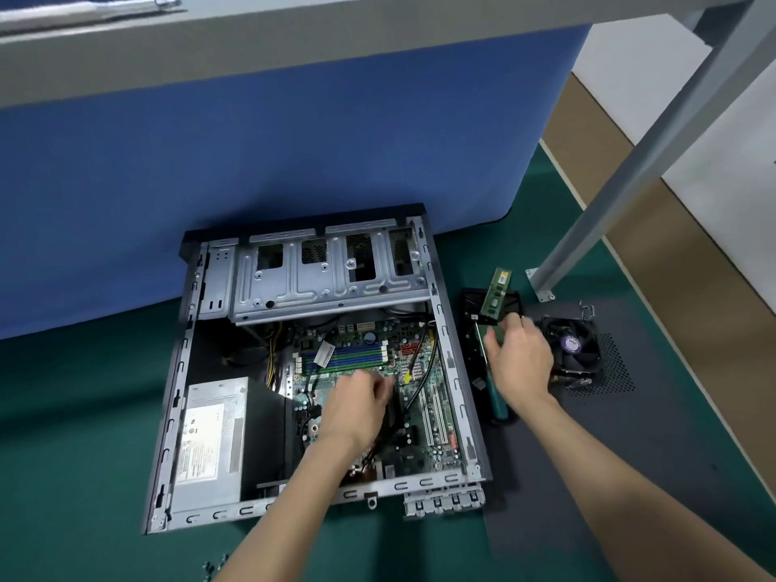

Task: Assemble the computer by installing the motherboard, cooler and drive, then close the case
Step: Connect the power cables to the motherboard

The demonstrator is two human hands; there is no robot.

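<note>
With the right hand (518, 359) pinching the memory stick (497, 294) and the left hand (357, 407) curled on the motherboard (413, 459), grip unclear, seat the stick squarely in the slots (348, 357) beyond the left fingers (378, 390).

On the desk (84, 413) sits the open case (457, 371); inside, motherboard (428, 413) at right, power supply (210, 438) front left, drive cage (327, 279) behind; right of the case lies the drive (472, 329), memory module (497, 294) over it; farther right, the cooler (573, 344) on the side panel (630, 434).
</note>
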